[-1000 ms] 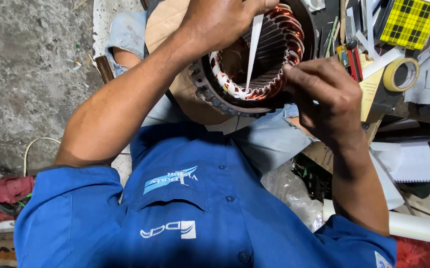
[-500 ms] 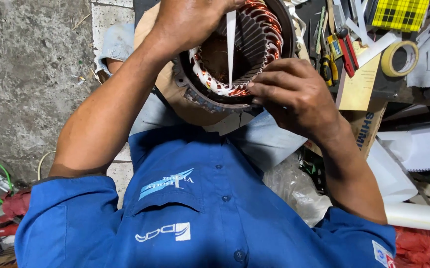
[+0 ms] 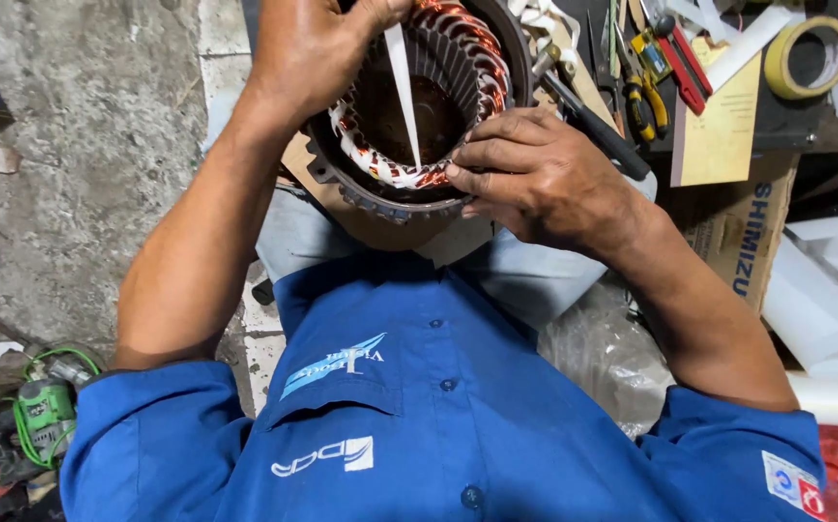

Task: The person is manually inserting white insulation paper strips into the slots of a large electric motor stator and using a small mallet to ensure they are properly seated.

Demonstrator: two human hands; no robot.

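A round motor stator (image 3: 380, 198) with copper windings and white lacing rests on my lap, its bore facing up. My left hand (image 3: 317, 53) reaches over its far left rim and pinches the top end of a narrow white strip (image 3: 403, 92). The strip runs down across the bore to the near rim. My right hand (image 3: 535, 174) rests on the near right rim, fingertips pressed on the windings where the strip's lower end meets them. My blue work shirt (image 3: 438, 406) fills the bottom of the view.
To the right lie a yellow tape roll (image 3: 806, 53), yellow-handled pliers (image 3: 646, 97), a red-handled tool (image 3: 690, 63), a cardboard box (image 3: 738, 232) and white tubes (image 3: 825, 319). A green power tool (image 3: 47, 411) sits lower left on the concrete floor (image 3: 71, 174).
The view has shifted, so the stator sits further left and lower in the frame. My right hand's fingers have closed in on the near rim at the strip's lower end.
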